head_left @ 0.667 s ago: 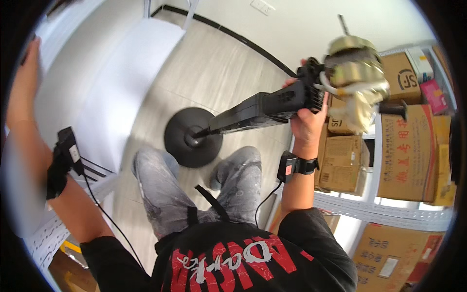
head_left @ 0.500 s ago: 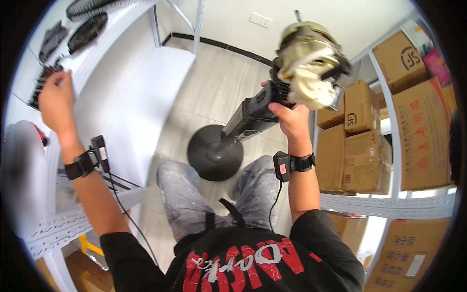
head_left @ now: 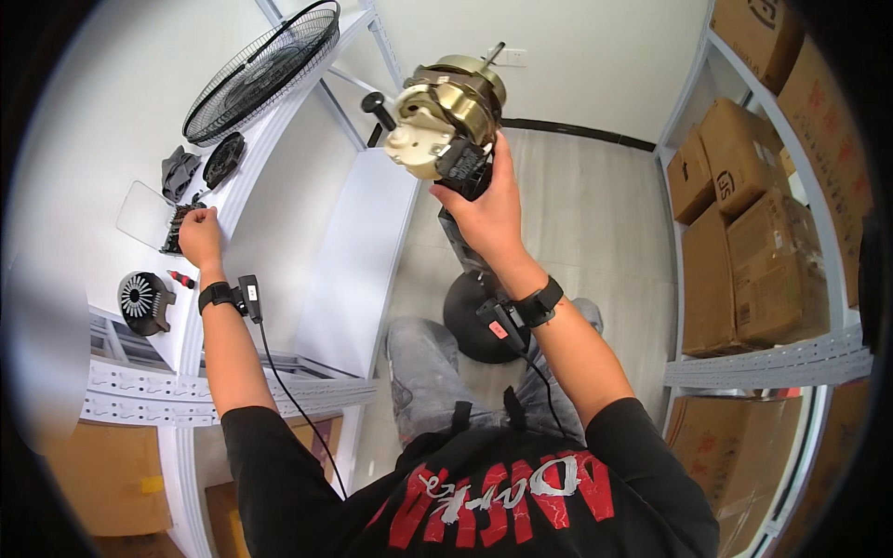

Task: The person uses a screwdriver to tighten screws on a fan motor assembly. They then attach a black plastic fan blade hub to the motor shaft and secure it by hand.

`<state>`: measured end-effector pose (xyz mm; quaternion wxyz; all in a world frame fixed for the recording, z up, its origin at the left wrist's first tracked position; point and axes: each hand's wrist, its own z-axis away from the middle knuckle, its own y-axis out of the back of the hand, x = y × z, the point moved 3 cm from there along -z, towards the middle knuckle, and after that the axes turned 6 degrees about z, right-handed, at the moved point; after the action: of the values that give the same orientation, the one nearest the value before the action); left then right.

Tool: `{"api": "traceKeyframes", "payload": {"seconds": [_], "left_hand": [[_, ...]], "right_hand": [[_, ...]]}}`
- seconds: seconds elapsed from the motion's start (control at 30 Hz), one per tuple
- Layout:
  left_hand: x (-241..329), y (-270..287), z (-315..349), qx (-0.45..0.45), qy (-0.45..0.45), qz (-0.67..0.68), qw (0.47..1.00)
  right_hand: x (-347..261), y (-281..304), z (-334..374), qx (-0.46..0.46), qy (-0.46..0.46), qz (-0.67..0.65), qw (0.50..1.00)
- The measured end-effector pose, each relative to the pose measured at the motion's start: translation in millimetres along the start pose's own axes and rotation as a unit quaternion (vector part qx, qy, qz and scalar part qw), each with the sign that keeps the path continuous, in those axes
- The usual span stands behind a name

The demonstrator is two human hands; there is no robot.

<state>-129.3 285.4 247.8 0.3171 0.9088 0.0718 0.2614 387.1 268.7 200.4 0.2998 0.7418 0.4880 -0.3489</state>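
My right hand (head_left: pixel 488 209) grips the neck of a standing fan just below its bare motor (head_left: pixel 465 88), which has a brass-coloured casing, a cream plastic gearbox and a thin metal shaft pointing up. Below, the fan's column (head_left: pixel 456 240) runs down to a round black base (head_left: pixel 470 321) on the floor, partly hidden by my wrist. On the white shelf at the left, my left hand (head_left: pixel 200 240) is closed, fingertips pinched at a small dark bristly or slotted holder (head_left: pixel 173 231). Whatever is between those fingertips is too small to make out.
Along the left shelf lie a wire fan guard (head_left: pixel 265 74), a smaller black round part (head_left: pixel 223 160), a grey cloth (head_left: pixel 179 174), a red-and-black small tool (head_left: pixel 181 278) and a black vented motor cover (head_left: pixel 144 302). Cardboard boxes (head_left: pixel 777 270) fill the right-hand rack.
The view has swung left, showing more of the left shelf. The motor head, in my right hand, appears farther left and tilted differently. My left hand stays by the dark holder, fingers now closer together.
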Motion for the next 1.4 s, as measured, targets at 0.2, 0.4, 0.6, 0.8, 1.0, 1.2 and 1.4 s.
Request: {"api": "traceKeyframes", "payload": {"seconds": [0.2,0.4,0.6,0.8,1.0,1.2,1.4], "left_hand": [[-5.2,-4.5,2.6,0.031,-0.035,0.014,0.999],[-19.3,2.1,-12.9,-0.002,-0.073,0.071,0.995],[55.7,24.1,33.3,-0.005,-0.084,0.251,0.964],[266.5,39.2,224.9,-0.245,-0.218,0.44,0.836],[346.9,9.0,283.9,-0.232,-0.254,0.492,0.8],[352.1,12.6,287.7,-0.17,-0.279,0.422,0.845],[356.8,13.6,291.3,-0.158,-0.216,0.425,0.865]], "right_hand": [[20.8,17.6,-5.0,-0.147,-0.091,-0.178,0.969],[51.7,28.0,-5.8,-0.203,-0.052,-0.309,0.928],[66.0,25.8,-4.1,-0.214,-0.038,-0.373,0.902],[72.8,24.6,-2.3,-0.249,-0.051,-0.482,0.838],[81.1,19.5,-3.2,-0.222,-0.031,-0.542,0.81],[84.5,19.2,-1.8,-0.244,-0.008,-0.512,0.824],[80.9,24.6,-2.1,-0.217,0.019,-0.503,0.837]]}}
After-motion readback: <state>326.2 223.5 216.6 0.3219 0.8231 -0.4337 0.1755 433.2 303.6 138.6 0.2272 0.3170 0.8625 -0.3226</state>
